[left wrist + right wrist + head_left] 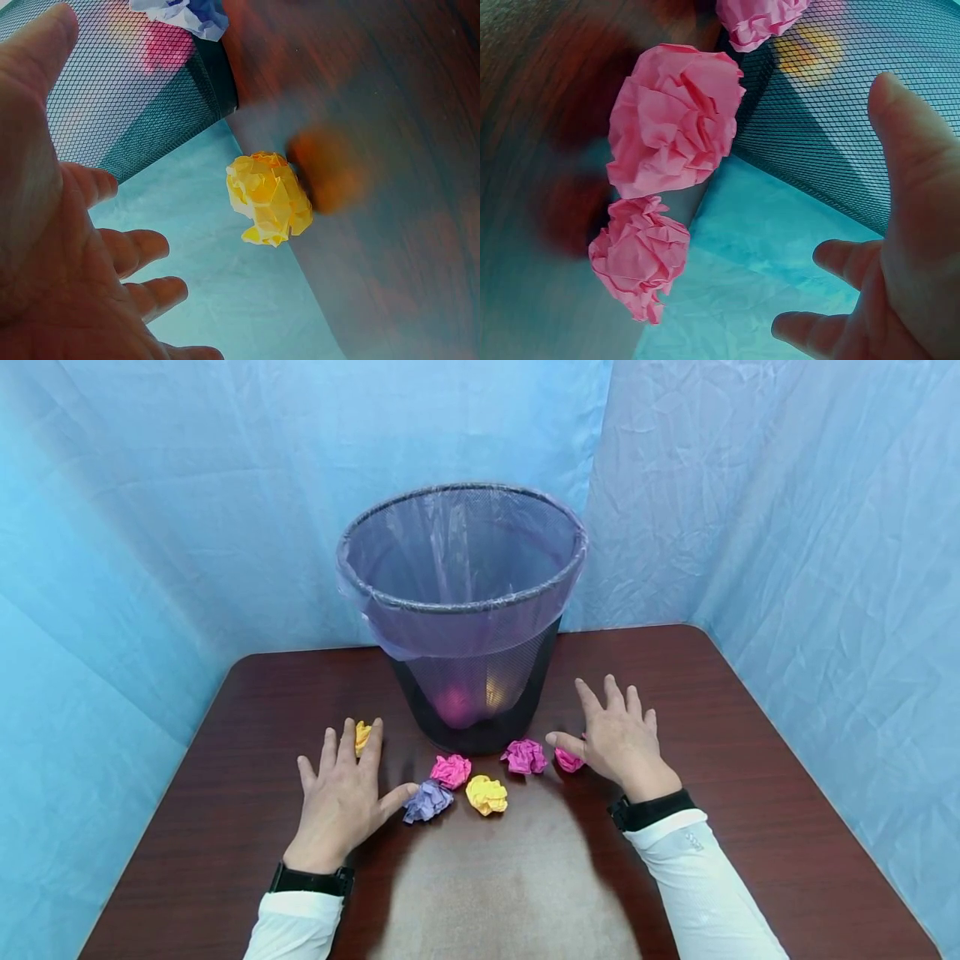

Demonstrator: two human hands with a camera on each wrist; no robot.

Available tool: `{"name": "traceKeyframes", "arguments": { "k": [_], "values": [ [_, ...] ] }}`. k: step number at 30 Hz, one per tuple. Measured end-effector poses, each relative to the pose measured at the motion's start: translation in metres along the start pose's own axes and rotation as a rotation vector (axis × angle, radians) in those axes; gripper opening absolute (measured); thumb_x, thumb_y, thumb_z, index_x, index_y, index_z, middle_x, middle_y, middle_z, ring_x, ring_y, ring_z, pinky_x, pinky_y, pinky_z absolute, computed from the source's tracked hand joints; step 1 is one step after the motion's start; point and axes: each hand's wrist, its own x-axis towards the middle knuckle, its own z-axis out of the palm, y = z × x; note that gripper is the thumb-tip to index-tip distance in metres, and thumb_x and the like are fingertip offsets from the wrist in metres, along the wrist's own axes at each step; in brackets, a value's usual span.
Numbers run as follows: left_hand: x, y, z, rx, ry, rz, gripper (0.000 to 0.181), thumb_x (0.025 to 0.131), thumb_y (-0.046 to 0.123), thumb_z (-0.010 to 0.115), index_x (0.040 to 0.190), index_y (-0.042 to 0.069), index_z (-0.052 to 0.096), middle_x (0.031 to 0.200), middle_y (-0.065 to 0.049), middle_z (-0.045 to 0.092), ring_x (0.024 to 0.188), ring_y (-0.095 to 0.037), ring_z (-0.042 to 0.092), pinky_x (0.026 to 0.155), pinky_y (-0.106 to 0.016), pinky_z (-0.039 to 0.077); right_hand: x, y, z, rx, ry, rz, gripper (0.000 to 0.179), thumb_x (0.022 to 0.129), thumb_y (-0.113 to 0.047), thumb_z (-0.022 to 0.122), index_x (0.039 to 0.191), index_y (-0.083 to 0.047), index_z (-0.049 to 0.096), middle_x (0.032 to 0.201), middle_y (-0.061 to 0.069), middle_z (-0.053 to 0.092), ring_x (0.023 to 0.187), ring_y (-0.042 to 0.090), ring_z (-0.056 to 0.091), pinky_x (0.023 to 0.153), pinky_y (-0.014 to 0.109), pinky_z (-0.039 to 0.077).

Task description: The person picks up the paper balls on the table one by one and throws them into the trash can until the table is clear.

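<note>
My left hand (339, 802) is spread over the table's left side, holding nothing. Its thumb lies beside a purple-blue crumpled paper ball (428, 801); past its fingers, partly hidden, sits a yellow-orange paper ball (362, 737), plain in the left wrist view as a yellow ball (270, 199). On the right, my right hand (621, 747) also has its fingers apart and grips nothing. Near its thumb are a pink ball (568, 762), partly covered, and a magenta ball (524, 757). Between the hands lie a pink ball (451, 771) and a yellow ball (487, 795).
A black mesh wastebasket (471, 737) with a translucent purple liner (465, 631) stands upright behind the balls. Pink and yellow shapes show through its mesh. Light blue curtains (225, 510) hang around the brown table (750, 827).
</note>
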Motion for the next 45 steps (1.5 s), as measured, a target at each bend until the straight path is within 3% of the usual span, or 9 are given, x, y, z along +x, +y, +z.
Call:
{"name": "traceKeyframes", "arguments": {
  "k": [45],
  "values": [
    [-0.005,-0.002,0.013,-0.006,-0.031,-0.021,0.103,0.088,0.074,0.066,0.164,0.014,0.032,0.164,-0.033,0.030,0.151,-0.058,0.025,0.108,-0.088,0.017,0.003,0.012,0.024,0.024,-0.061,0.017,0.099,0.089,-0.073,0.064,0.165,-0.019,0.032,0.168,0.032,0.017,0.150,0.062,0.018,0.112,0.082,0.023]
  ]
}}
